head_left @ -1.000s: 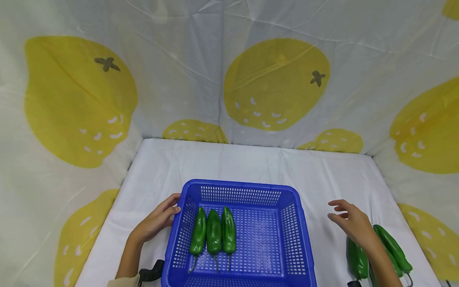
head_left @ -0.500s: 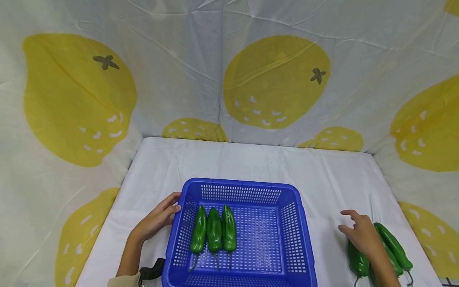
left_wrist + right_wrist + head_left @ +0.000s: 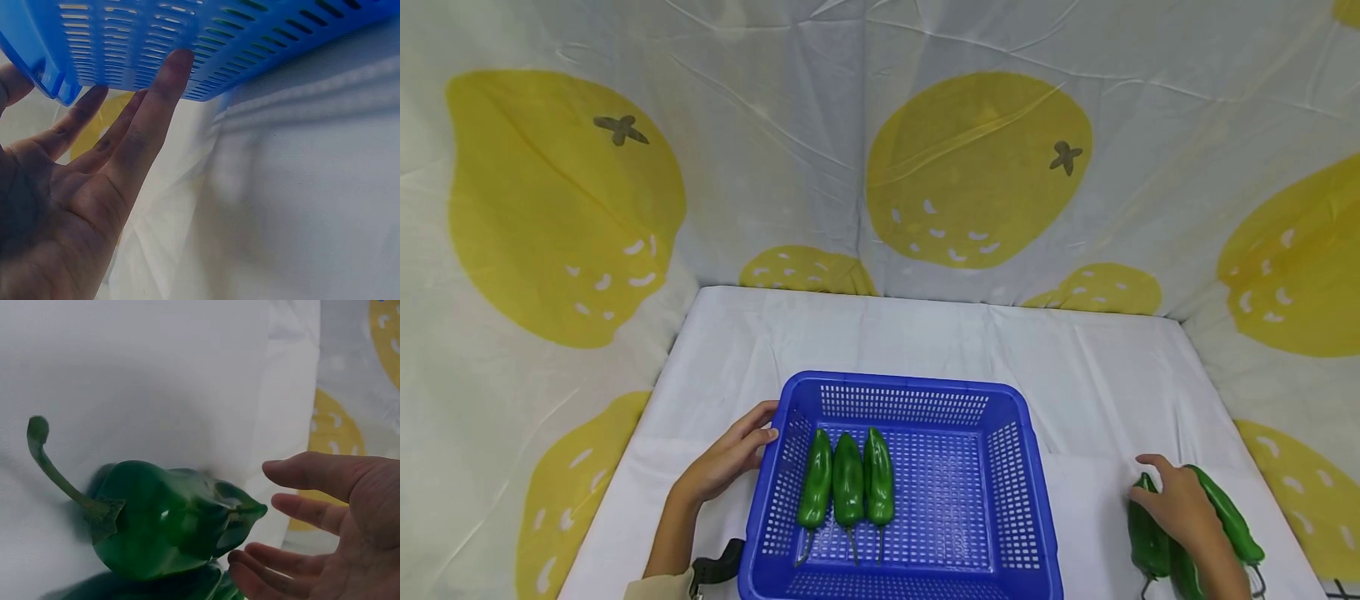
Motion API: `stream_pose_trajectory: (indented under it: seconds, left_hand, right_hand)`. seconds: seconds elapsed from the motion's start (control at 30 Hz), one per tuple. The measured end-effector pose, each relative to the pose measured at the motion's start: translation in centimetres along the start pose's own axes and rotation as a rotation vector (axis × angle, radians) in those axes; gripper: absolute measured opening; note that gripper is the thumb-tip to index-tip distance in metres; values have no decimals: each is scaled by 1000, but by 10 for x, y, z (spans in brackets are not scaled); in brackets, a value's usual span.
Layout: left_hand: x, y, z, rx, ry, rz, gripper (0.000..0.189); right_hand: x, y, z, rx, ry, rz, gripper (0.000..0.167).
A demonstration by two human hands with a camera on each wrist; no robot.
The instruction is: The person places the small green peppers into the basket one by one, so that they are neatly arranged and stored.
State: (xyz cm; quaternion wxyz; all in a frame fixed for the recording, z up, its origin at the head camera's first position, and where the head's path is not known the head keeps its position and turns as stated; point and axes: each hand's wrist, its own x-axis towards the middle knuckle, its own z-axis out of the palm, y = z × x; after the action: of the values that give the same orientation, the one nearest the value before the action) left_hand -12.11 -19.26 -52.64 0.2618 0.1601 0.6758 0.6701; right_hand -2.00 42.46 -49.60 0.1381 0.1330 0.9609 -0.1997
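Now brings right hand [image 3: 1183, 506], loosely spread, down among peppers [image 3: 1148, 542] at lower right, within grasping range but gripping nothing; rests straight-fingered left hand [image 3: 722, 462] against basket [image 3: 902, 382], lower centre

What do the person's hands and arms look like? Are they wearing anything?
The left hand and right hand are both bare. On the left arm there's a beige sleeve, with a black strap-like piece beside its cuff. No sleeve shows on the right arm.
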Motion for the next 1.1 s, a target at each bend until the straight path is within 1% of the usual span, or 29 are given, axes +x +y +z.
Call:
stream_pose_trajectory:
  seconds: [0.1,0.17,0.33,0.47,0.57,0.77,1.1]
  left_hand:
    - [0,1,0,2,1,-1,46]
    - [0,1,0,2,0,1,46]
    - [0,1,0,0,-2,5,46]
    - [0,1,0,4,1,2,46]
    - [0,1,0,5,3,-2,46]
    - [0,1,1,-3,6,-6,47]
    - [0,2,1,4,12,-14,48]
  right_hand:
    - [0,4,0,14,-15,3,57]
    - [0,6,1,21,-39,19,60]
    - [1,9,2,19,-95,91,67]
    - [1,9,5,3,-104,138,68]
    - [0,9,6,-4,-100,149,64]
    - [1,11,7,-6,-85,131,57]
    - [2,12,6,-12,-69,92,55]
